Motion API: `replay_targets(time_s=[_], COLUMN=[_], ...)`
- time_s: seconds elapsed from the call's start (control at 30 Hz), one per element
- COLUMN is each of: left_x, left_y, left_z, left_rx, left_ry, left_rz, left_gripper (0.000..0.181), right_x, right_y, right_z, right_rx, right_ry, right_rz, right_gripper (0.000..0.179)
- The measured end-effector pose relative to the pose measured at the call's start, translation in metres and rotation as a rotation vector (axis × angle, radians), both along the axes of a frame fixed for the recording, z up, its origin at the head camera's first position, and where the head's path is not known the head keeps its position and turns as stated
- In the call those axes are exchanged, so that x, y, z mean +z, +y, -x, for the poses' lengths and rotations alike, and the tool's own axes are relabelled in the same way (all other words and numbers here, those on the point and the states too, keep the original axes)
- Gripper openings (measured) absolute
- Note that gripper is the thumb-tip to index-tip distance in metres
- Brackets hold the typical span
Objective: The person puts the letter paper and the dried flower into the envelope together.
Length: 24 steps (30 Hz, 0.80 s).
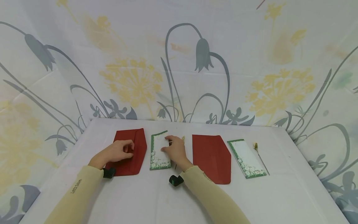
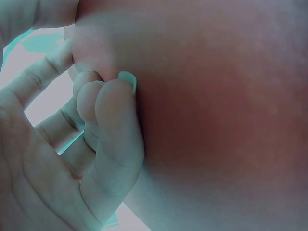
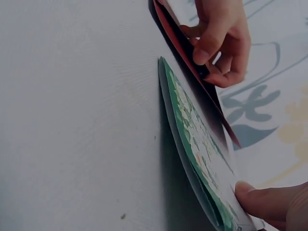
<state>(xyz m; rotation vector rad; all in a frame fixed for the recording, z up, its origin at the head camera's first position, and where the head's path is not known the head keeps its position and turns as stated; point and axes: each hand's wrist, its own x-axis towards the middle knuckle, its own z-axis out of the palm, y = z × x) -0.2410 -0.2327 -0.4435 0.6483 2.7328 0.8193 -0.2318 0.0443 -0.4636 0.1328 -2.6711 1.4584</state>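
Note:
On the left, a red envelope [image 1: 140, 155] lies on the table. My left hand [image 1: 118, 152] is over it, with bent fingers and a gap between thumb and index finger. Close up in the left wrist view, the curled fingers [image 2: 113, 130] come right up to the red paper [image 2: 216, 120]. My right hand [image 1: 175, 151] reaches over the right edge of a folded white card with a green floral border [image 1: 160, 157]. Its thumb [image 3: 250, 195] rests on the card's face, whose folded layers stand slightly apart. A dried flower [image 1: 183, 138] is mostly hidden behind this hand.
Right of my right hand lies a second red envelope [image 1: 211, 155], partly under the sleeve in the head view. Beyond it are another green-bordered card [image 1: 247, 158] and a dried flower with a thin stem [image 1: 255, 146]. Patterned cloth [image 1: 179, 77] rises behind the white table [image 1: 139, 199].

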Motion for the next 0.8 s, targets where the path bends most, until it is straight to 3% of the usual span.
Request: replay_targets(time_s=[0.27,0.63,0.8], left_x=[0.001,0.004,0.002], left_y=[0.0,0.0,0.0], left_z=[-0.001,-0.001,-0.001], left_rx=[0.003,0.001,0.013], left_ry=[-0.015,-0.027,-0.033], left_rz=[-0.013,-0.014,-0.005], left_gripper=[0.021,0.021,0.021], right_x=[0.008,0.028,0.034], right_y=[0.005,0.013,0.012], right_z=[-0.001,-0.001,-0.002], right_rx=[-0.01,0.015,0.018], right_ry=[-0.043,-0.112,-0.088], right_rz=[0.08,0.093,0.118], right_gripper=[0.028,0.047,0.044])
